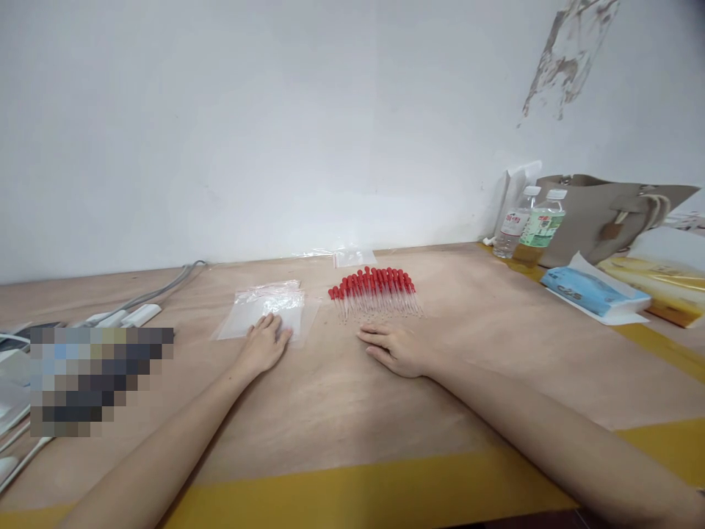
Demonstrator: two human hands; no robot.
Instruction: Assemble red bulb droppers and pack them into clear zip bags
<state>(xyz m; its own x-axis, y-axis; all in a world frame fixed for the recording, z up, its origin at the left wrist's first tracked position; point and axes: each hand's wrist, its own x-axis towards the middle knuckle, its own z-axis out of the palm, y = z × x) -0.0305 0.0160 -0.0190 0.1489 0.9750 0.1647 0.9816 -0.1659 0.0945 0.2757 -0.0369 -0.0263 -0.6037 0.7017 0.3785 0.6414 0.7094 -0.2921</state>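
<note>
White wall (220,132); brown table (308,422) bearing red-topped tubes (377,285).

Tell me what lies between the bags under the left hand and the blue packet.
In the head view, a row of red-topped tubes lies between those bags and the blue packet, with brown tabletop on either side.

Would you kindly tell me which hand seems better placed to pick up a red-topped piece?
Probably the right hand: it lies just in front of the red-topped pieces, while the left hand rests on the clear bags.
</note>
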